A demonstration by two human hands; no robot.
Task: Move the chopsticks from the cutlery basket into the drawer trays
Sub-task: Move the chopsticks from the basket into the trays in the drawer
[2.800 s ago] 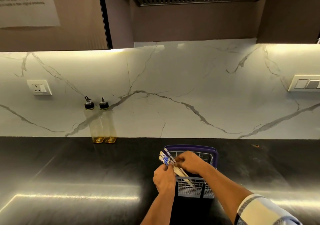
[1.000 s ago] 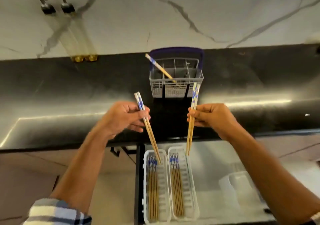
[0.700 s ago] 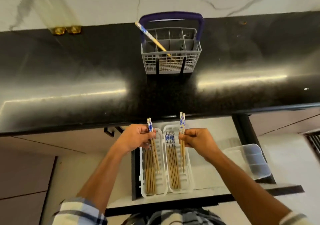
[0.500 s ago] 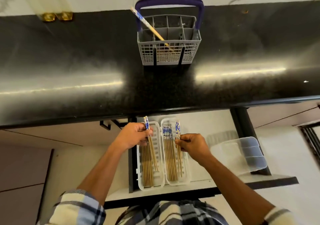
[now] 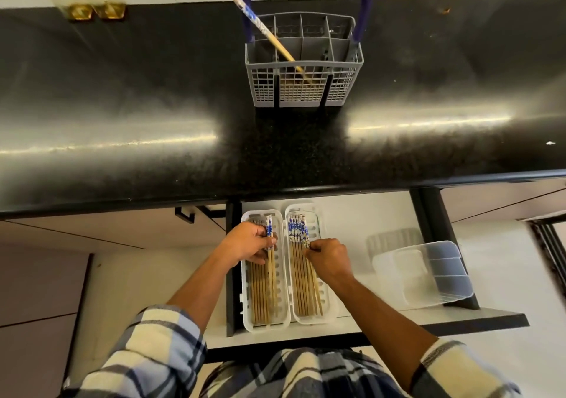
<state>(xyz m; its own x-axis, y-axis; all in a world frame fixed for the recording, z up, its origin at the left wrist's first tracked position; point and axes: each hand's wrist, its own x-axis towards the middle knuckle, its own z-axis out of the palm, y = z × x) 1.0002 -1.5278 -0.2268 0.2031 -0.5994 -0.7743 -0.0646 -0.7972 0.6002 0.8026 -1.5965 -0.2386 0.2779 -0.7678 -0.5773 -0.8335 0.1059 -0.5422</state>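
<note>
A black stone counter [image 5: 153, 115] ran under a marble wall, with a white drawer [image 5: 352, 214] pulled open below it. The step in hand was laying chopsticks down: the left hand [image 5: 248, 244] pinched a pair [image 5: 270, 263] over the left tray [image 5: 246, 305], and the right hand [image 5: 329, 259] pinched chopsticks in the right tray [image 5: 329, 305]. One chopstick [image 5: 269, 36] leaned in the grey cutlery basket [image 5: 304, 88]. Next, probably, both hands release, then one reaches up for it.
</note>
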